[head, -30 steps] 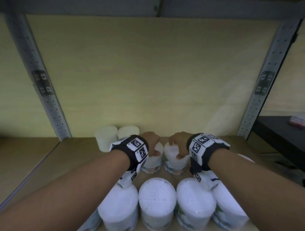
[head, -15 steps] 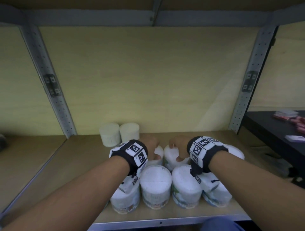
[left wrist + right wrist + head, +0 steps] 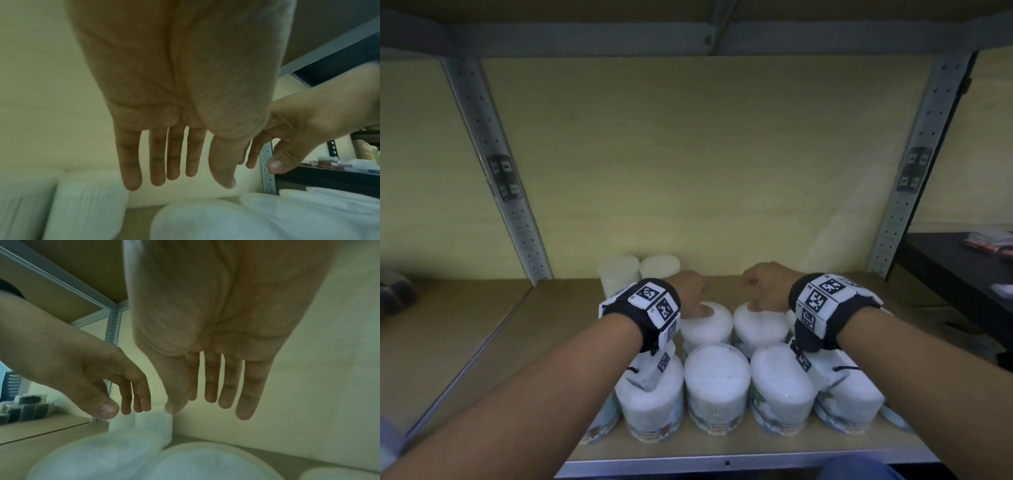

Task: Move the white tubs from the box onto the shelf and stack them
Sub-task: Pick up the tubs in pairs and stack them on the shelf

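Several white tubs stand in two rows on the wooden shelf (image 3: 493, 346). My left hand (image 3: 690, 291) hovers over the back-row left tub (image 3: 707, 325); in the left wrist view its fingers (image 3: 157, 162) hang straight and hold nothing above that tub (image 3: 205, 222). My right hand (image 3: 765, 286) hovers over the back-row right tub (image 3: 760, 325); in the right wrist view its fingers (image 3: 226, 386) hang straight and empty above the tub (image 3: 205, 464). Front-row tubs (image 3: 717, 380) stand near the shelf's front edge, partly under my wrists.
Two pale ribbed tubs (image 3: 637, 274) stand at the back of the shelf against the wall. Perforated metal uprights (image 3: 496, 164) flank the bay, with a shelf board close overhead. A dark table (image 3: 955, 270) with small packets lies to the right.
Both hands have let go of the two back-row tubs and lifted off them, fingers now straight. The head view has drawn back, so the shelf's front edge shows.
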